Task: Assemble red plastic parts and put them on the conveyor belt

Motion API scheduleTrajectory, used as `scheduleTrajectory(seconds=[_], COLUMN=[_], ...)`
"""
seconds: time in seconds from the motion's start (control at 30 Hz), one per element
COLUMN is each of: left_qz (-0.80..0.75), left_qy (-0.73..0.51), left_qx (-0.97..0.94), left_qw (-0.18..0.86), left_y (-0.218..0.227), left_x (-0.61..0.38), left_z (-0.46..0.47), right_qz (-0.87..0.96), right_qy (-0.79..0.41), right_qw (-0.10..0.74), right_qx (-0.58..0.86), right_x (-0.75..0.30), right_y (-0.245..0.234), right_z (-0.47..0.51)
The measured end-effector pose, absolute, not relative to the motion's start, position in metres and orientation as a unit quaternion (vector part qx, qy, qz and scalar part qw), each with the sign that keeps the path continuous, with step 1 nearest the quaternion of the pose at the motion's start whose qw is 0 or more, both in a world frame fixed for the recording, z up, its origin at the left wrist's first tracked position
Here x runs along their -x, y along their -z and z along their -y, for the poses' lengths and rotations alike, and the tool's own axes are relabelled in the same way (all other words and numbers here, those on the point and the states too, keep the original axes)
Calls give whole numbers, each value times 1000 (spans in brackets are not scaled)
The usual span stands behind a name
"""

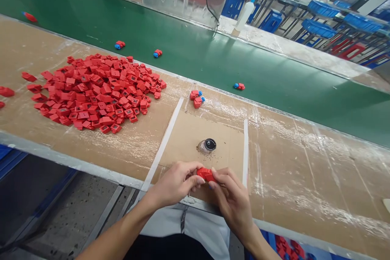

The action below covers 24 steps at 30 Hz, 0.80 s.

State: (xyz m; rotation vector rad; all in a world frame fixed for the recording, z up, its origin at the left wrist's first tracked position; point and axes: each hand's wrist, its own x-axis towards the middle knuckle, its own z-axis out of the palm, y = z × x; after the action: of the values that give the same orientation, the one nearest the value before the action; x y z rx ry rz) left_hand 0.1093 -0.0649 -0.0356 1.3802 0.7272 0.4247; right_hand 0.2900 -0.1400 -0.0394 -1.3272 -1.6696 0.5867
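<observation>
Both my left hand [175,185] and my right hand [231,201] pinch a small red plastic part [205,174] between their fingertips, just above the table's near edge. A small glass jar with a black lid [207,145] stands on a cardboard sheet [219,138] in front of my hands, with dark specks spilled around it. To the left lies a large heap of similar square red parts [97,91]. Two red parts with blue ends [197,98] sit together beyond the cardboard.
A green conveyor belt [195,57] runs behind the table and carries several red-and-blue parts, including one [239,86] at the right. A white bottle [244,16] stands beyond it, with blue crates and metal racks behind. Red parts lie in a blue bin [288,248] below the table's near edge.
</observation>
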Motion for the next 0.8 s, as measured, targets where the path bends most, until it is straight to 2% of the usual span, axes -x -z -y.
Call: scheduleTrajectory(seconds=[0.27, 0.5, 0.8], left_qz=[-292, -283, -340], left_qy=[-165, -174, -133], left_qx=[-712, -730, -619], left_qw=[617, 597, 695], left_y=[32, 31, 26], left_x=[-106, -104, -103], left_z=[58, 57, 58], right_qz=[720, 716, 597], right_qy=[-184, -182, -288], right_qw=[440, 450, 511], right_qx=[504, 502, 548], right_x=[-287, -288, -281], right_y=[44, 47, 54], right_z=[141, 141, 141])
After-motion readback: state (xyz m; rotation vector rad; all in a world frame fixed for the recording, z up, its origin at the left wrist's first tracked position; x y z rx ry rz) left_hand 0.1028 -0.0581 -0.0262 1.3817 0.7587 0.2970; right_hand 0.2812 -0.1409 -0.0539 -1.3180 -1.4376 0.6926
